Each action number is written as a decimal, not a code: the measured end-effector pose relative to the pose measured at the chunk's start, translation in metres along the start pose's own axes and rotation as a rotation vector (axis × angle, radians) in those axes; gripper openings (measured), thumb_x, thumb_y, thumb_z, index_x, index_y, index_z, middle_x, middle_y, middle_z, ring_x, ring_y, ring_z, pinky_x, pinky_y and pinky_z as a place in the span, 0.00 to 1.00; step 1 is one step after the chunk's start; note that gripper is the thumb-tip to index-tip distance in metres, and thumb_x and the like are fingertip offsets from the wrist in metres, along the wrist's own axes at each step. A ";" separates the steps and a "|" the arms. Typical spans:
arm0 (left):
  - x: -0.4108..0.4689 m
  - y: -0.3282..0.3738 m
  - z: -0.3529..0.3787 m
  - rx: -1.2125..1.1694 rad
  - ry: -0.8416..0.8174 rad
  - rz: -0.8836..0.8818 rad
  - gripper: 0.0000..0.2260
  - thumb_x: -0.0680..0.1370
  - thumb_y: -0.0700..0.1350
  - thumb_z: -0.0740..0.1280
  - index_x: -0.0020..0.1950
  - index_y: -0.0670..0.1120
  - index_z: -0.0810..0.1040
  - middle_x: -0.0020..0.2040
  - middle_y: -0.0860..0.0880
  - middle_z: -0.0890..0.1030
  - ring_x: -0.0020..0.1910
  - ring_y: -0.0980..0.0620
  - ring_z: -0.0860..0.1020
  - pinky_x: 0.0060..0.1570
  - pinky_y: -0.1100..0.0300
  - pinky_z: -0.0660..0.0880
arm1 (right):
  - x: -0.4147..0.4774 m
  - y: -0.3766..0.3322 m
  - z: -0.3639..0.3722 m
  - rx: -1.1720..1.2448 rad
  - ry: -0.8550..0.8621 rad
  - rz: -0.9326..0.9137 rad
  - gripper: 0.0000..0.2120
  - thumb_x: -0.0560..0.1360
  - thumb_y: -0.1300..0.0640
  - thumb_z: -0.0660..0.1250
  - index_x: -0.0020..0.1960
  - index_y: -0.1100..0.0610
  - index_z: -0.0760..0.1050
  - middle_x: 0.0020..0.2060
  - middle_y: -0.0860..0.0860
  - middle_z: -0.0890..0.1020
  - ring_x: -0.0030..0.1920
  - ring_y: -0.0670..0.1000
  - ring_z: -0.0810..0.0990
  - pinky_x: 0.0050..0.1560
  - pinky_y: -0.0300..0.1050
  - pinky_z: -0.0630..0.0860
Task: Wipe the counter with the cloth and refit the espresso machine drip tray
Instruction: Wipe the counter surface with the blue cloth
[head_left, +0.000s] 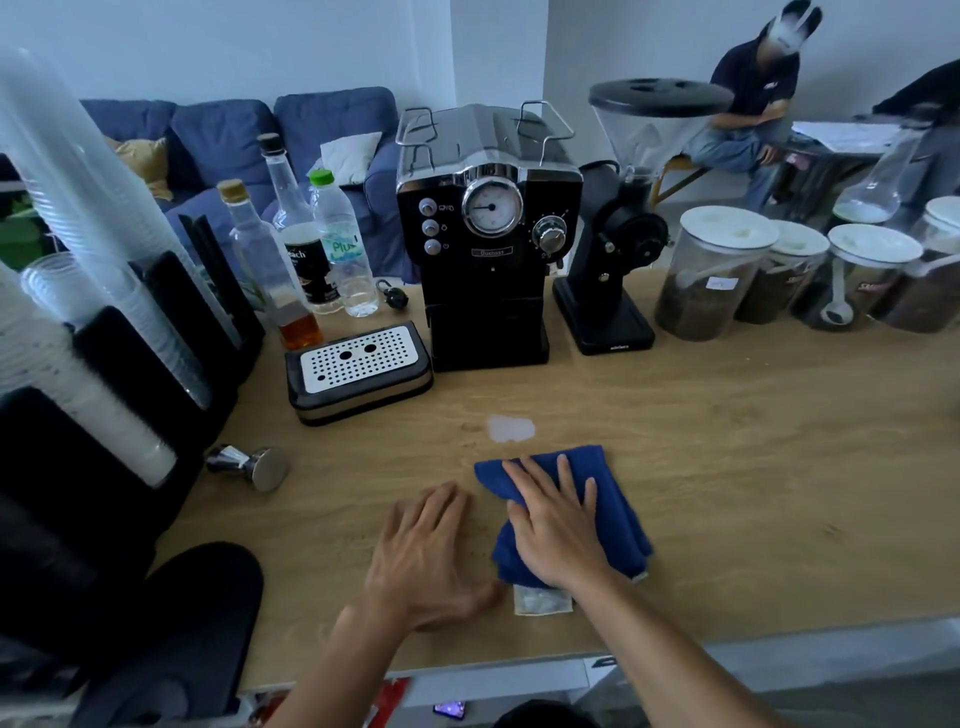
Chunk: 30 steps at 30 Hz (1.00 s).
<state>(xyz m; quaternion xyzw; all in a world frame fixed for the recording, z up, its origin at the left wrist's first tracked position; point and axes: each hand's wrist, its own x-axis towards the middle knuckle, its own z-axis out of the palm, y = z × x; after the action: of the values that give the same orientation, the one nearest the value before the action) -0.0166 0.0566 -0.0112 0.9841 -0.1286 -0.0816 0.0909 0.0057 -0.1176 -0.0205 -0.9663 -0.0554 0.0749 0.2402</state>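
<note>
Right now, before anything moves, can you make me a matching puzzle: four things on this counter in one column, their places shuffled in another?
Things: 1 cloth; 2 drip tray; 3 tamper; 4 wet patch.
Places: a lying on its side, far left; b under the right hand; c on the counter, left of the espresso machine; d just beyond the cloth.
Pairs: 1-b, 2-c, 3-a, 4-d.
</note>
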 end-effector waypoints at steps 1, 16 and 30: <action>-0.001 -0.001 0.000 0.003 0.005 0.003 0.47 0.66 0.75 0.57 0.78 0.50 0.50 0.79 0.53 0.49 0.77 0.53 0.48 0.74 0.48 0.46 | 0.002 0.001 0.002 -0.050 -0.016 -0.031 0.23 0.82 0.49 0.47 0.76 0.45 0.50 0.77 0.43 0.47 0.75 0.55 0.36 0.71 0.61 0.34; -0.018 -0.021 0.004 -0.014 0.062 0.033 0.47 0.67 0.76 0.54 0.78 0.52 0.47 0.79 0.55 0.47 0.77 0.56 0.45 0.74 0.48 0.41 | -0.022 -0.013 0.012 -0.049 0.042 0.063 0.27 0.78 0.45 0.39 0.76 0.48 0.50 0.77 0.44 0.46 0.75 0.48 0.37 0.73 0.53 0.36; -0.047 -0.062 0.011 -0.079 0.206 -0.059 0.52 0.63 0.81 0.54 0.78 0.50 0.53 0.79 0.51 0.53 0.77 0.54 0.44 0.73 0.50 0.36 | -0.037 -0.004 0.018 0.047 0.028 -0.134 0.30 0.76 0.44 0.39 0.75 0.50 0.56 0.76 0.42 0.53 0.72 0.38 0.40 0.72 0.41 0.35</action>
<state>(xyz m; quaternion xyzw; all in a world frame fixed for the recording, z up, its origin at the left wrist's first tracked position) -0.0492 0.1261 -0.0278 0.9863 -0.0863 0.0122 0.1401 -0.0336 -0.1109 -0.0302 -0.9554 -0.1149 0.0464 0.2679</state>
